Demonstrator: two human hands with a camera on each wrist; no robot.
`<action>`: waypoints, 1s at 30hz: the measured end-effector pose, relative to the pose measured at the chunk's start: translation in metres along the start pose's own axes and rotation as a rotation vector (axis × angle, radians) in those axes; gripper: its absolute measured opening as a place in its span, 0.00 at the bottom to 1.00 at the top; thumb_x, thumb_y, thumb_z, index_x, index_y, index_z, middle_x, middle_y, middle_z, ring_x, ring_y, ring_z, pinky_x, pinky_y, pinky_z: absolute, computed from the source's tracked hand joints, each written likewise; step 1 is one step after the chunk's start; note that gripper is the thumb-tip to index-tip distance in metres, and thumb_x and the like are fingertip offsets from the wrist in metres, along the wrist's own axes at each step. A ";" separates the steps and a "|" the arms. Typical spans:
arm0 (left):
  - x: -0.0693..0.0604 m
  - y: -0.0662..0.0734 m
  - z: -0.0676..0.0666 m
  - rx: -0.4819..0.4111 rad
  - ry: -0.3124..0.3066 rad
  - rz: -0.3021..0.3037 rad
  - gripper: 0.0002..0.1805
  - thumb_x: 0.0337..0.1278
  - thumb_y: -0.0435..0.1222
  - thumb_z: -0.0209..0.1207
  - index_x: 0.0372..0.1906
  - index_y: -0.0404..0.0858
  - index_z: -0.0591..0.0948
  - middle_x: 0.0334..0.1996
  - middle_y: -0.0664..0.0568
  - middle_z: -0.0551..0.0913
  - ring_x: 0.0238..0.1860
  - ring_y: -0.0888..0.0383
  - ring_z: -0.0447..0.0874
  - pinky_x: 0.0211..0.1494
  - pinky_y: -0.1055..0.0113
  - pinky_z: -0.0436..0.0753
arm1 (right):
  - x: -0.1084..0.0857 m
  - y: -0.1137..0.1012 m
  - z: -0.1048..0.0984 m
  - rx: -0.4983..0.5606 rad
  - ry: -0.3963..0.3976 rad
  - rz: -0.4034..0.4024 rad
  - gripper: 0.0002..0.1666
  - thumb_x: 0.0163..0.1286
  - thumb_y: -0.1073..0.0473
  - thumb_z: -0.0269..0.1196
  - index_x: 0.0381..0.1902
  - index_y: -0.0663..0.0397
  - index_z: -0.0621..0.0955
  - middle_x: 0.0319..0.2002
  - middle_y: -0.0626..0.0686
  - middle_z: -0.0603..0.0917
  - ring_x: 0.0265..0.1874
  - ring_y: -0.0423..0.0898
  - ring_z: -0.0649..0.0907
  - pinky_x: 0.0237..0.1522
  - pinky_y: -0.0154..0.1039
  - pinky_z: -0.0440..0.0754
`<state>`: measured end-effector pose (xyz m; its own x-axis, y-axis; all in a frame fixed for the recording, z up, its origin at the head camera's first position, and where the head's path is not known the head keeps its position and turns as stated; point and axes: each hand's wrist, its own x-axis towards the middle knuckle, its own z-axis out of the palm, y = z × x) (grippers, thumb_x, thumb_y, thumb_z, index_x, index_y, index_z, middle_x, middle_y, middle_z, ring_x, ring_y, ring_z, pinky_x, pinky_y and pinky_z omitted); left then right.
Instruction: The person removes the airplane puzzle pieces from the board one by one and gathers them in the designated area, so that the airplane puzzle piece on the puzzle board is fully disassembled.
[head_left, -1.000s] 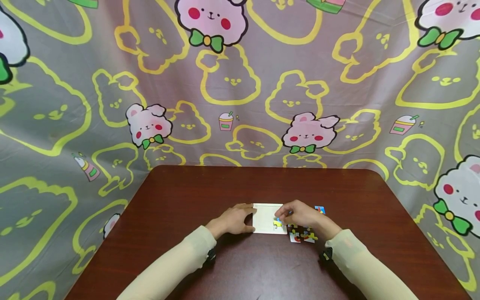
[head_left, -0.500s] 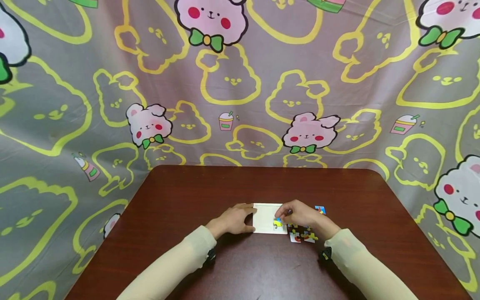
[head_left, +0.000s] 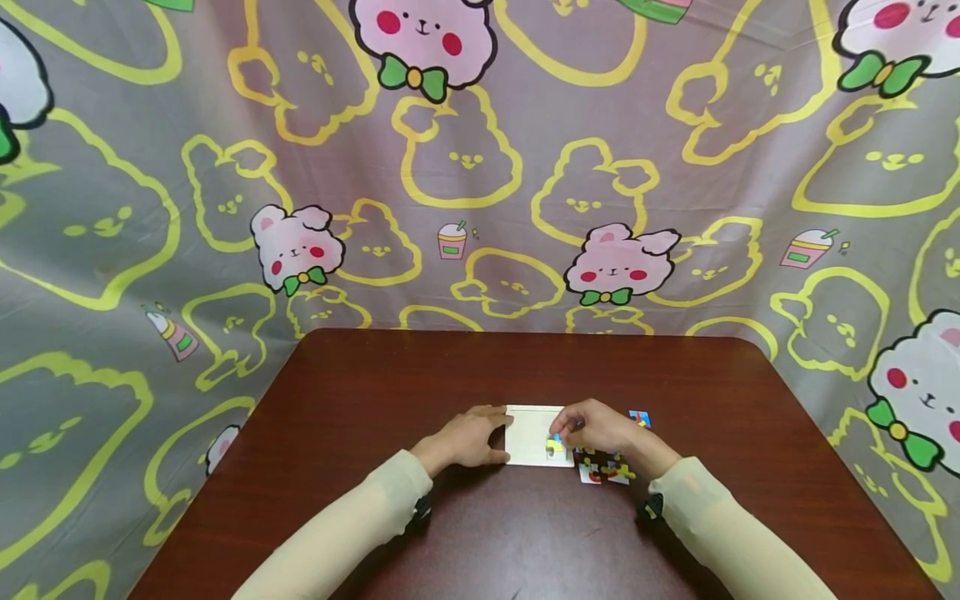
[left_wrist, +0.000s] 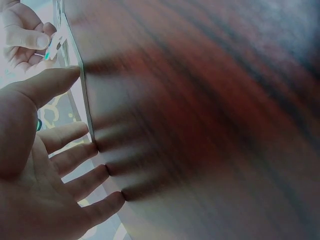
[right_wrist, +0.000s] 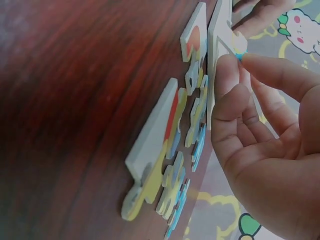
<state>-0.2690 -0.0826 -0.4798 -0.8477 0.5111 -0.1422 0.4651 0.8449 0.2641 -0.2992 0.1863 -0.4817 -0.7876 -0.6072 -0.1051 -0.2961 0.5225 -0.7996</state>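
A pale, flat puzzle tray (head_left: 525,435) lies on the brown table. My left hand (head_left: 467,439) rests at its left edge, thumb at the near corner and fingers toward the far one. In the left wrist view those fingers (left_wrist: 75,162) are spread, their tips touching the table and tray edge. Over the tray's right part, my right hand (head_left: 597,427) pinches a yellow, blue and white jigsaw piece (head_left: 555,447) between thumb and forefinger. The right wrist view shows mostly the blue edge of this piece (right_wrist: 240,56); fingers hide the rest.
Several loose jigsaw pieces (head_left: 618,472) lie right of the tray, partly under my right hand and wrist. One blue-and-red piece (head_left: 640,419) sits farther back. A patterned cloth (head_left: 510,225) hangs behind the table (head_left: 405,375).
The held piece has turned or tilted slightly in my right hand, with more white showing at its near side. Both hands stay in nearly the same places.
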 end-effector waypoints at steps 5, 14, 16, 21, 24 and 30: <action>0.000 -0.001 0.000 -0.004 0.002 -0.001 0.36 0.58 0.52 0.66 0.71 0.46 0.72 0.75 0.49 0.66 0.76 0.46 0.62 0.69 0.41 0.72 | -0.002 0.000 -0.002 0.009 0.035 0.006 0.10 0.58 0.70 0.68 0.39 0.59 0.87 0.31 0.53 0.87 0.27 0.39 0.79 0.24 0.32 0.75; -0.001 0.000 -0.002 -0.008 -0.003 0.000 0.36 0.59 0.52 0.66 0.71 0.46 0.72 0.76 0.49 0.66 0.76 0.46 0.62 0.69 0.40 0.72 | -0.014 0.001 -0.015 0.039 0.029 0.054 0.10 0.63 0.67 0.67 0.43 0.58 0.87 0.34 0.54 0.87 0.29 0.43 0.80 0.26 0.37 0.78; -0.001 0.000 -0.002 -0.004 -0.003 0.002 0.37 0.59 0.52 0.65 0.71 0.46 0.72 0.76 0.49 0.66 0.76 0.46 0.62 0.69 0.41 0.72 | -0.018 0.002 -0.019 0.046 0.023 0.071 0.10 0.64 0.66 0.67 0.44 0.57 0.86 0.34 0.53 0.87 0.29 0.44 0.80 0.27 0.38 0.79; -0.001 0.000 -0.001 0.002 -0.002 0.001 0.37 0.59 0.53 0.65 0.71 0.46 0.72 0.75 0.49 0.66 0.76 0.46 0.63 0.70 0.43 0.72 | -0.028 0.009 -0.026 0.039 0.024 0.080 0.11 0.64 0.66 0.66 0.45 0.57 0.86 0.35 0.52 0.87 0.31 0.46 0.81 0.31 0.41 0.81; -0.001 0.000 -0.001 -0.001 -0.004 -0.002 0.36 0.59 0.53 0.65 0.71 0.46 0.72 0.75 0.49 0.66 0.76 0.46 0.62 0.70 0.43 0.72 | -0.033 0.013 -0.030 0.046 0.036 0.099 0.12 0.64 0.64 0.67 0.46 0.57 0.86 0.36 0.53 0.88 0.32 0.46 0.81 0.31 0.42 0.81; -0.003 0.001 -0.002 0.000 -0.001 0.004 0.36 0.59 0.52 0.65 0.71 0.45 0.72 0.75 0.48 0.67 0.76 0.45 0.63 0.69 0.42 0.72 | -0.047 0.017 -0.038 0.097 0.036 0.130 0.13 0.66 0.64 0.65 0.48 0.59 0.85 0.34 0.54 0.86 0.24 0.47 0.77 0.23 0.41 0.77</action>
<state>-0.2667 -0.0832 -0.4773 -0.8454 0.5149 -0.1420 0.4687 0.8427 0.2650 -0.2872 0.2461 -0.4678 -0.8351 -0.5157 -0.1914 -0.1386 0.5339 -0.8341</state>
